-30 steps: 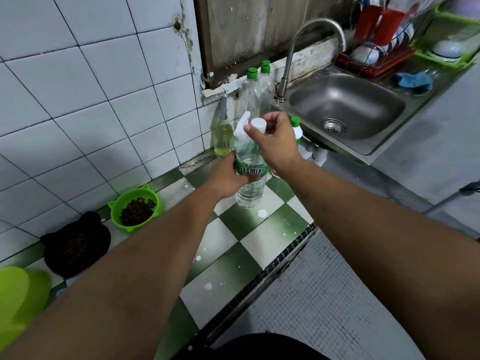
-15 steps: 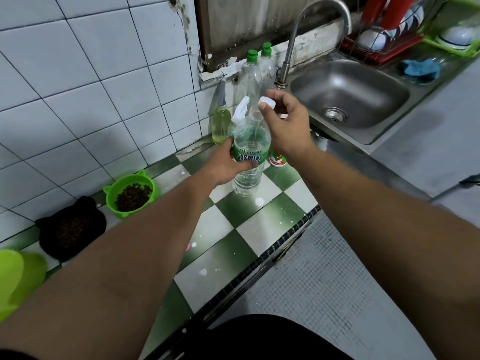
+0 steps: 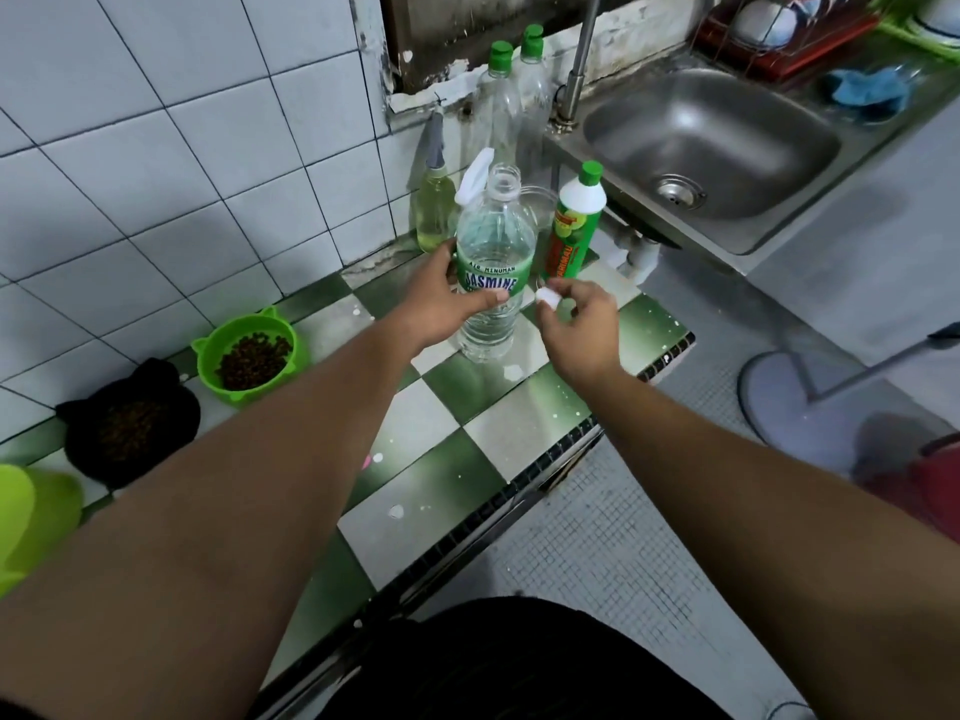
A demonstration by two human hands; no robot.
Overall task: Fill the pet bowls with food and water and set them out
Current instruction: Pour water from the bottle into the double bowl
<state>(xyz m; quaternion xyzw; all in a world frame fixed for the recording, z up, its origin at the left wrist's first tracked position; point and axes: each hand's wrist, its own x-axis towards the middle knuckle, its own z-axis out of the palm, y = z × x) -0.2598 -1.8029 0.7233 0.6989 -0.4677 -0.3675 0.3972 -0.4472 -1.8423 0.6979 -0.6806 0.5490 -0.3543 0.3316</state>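
A clear water bottle (image 3: pixel 496 236) with a green label stands uncapped on the green-and-white tiled counter (image 3: pixel 431 491). My left hand (image 3: pixel 447 304) grips it around the label. Just right of the bottle, low over the counter, my right hand (image 3: pixel 579 324) pinches its white cap (image 3: pixel 548 297). A green cat-eared bowl (image 3: pixel 249 356) full of brown kibble sits by the wall at left. Beside it is a black cat-eared bowl (image 3: pixel 130 423), also holding kibble.
Two green-capped bottles (image 3: pixel 501 106), a yellow dispenser bottle (image 3: pixel 435 210) and a green cleaner bottle (image 3: pixel 574 226) crowd the wall behind. A steel sink (image 3: pixel 711 142) with tap lies at right. A lime-green container (image 3: pixel 31 522) sits at the far left. A fan base (image 3: pixel 800 397) stands on the floor.
My right hand has taken the white cap off the bottle's mouth and carried it down to the right of the bottle. My left hand keeps its hold on the bottle.
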